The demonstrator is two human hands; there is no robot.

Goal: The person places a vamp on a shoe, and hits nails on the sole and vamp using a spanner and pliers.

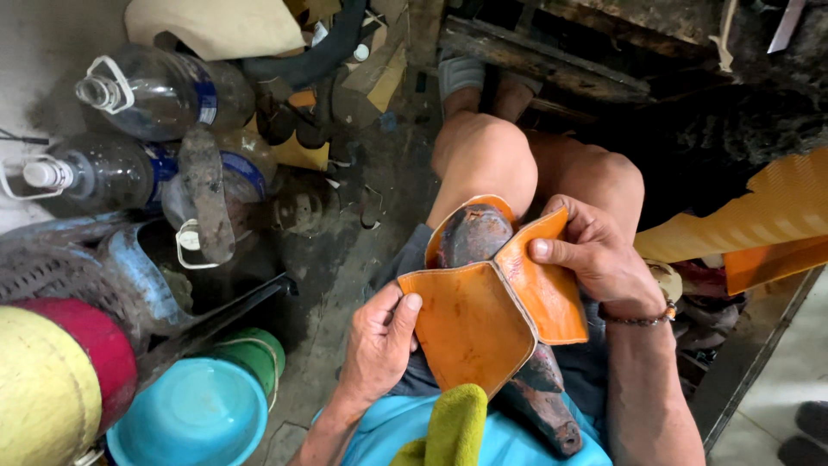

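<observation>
On the person's lap, an orange leather shoe upper (483, 324) sits draped over a dark wooden last (476, 233). Left hand (379, 341) pinches its near edge, right hand (595, 255) grips the far flap; looks only half-shaped, flaps loose.

The orange leather piece (483, 324) covers most of the dark shoe form (473, 235) on the lap; only the form's rounded top and its lower end show. The left hand (379, 341) has its fingers tucked behind the leather, out of sight. The right hand (595, 259) hides the leather's far edge under its palm. The yellow-green cloth (450, 427) is cut off by the bottom edge. The yellow and red roll (52, 380) and the blue bowl (194, 414) run off the lower left corner. The space under the wooden bench (552, 47) is too dark to read.
</observation>
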